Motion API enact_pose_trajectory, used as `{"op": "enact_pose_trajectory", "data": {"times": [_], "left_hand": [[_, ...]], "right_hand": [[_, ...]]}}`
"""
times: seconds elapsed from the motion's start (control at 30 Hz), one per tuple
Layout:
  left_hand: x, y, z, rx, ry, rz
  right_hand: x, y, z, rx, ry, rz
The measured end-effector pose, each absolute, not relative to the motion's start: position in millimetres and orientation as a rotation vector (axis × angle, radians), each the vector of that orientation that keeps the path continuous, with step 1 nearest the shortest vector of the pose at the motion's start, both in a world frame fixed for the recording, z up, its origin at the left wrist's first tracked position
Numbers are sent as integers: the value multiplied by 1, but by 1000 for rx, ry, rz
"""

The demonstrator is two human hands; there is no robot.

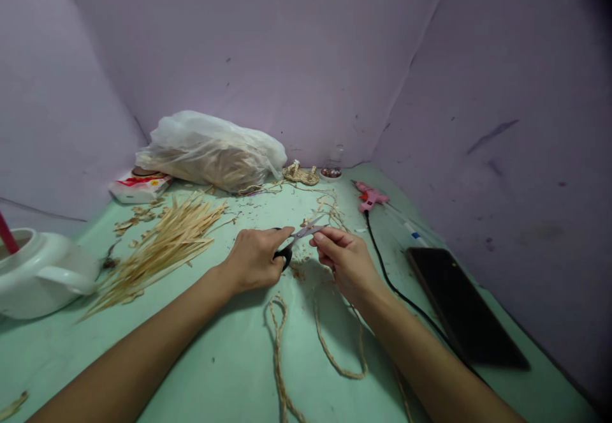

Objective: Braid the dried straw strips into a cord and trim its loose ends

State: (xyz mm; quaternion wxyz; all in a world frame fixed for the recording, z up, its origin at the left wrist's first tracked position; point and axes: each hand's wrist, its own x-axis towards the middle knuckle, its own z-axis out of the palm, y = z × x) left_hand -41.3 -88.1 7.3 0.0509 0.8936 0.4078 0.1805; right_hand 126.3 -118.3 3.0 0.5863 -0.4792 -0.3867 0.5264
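My left hand point(255, 258) is closed round the black handles of a pair of scissors point(297, 237), whose grey blades point right toward my right hand. My right hand point(345, 258) pinches the end of a braided straw cord point(335, 353) close to the blade tips. From that hand the cord runs down and loops over the green table point(229, 359) between my forearms. Small straw scraps lie under both hands.
A pile of straw strips point(162, 247) lies left of my hands. A white pot point(41, 273) sits at far left. At the back are a plastic bag of straw point(213, 152), a red-white packet point(139, 187) and a pink glue gun point(369, 197) with black cable. A dark phone point(463, 305) lies right.
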Motion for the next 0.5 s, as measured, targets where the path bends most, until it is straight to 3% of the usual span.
{"op": "enact_pose_trajectory", "data": {"times": [0.3,0.5], "left_hand": [[-41,-88,9,2594,1127,573],[-38,-76,4,2098,1148,913]], "right_hand": [[127,-118,5,-1110,-826,1230],[126,-118,2,-1107,-783,1278]]}}
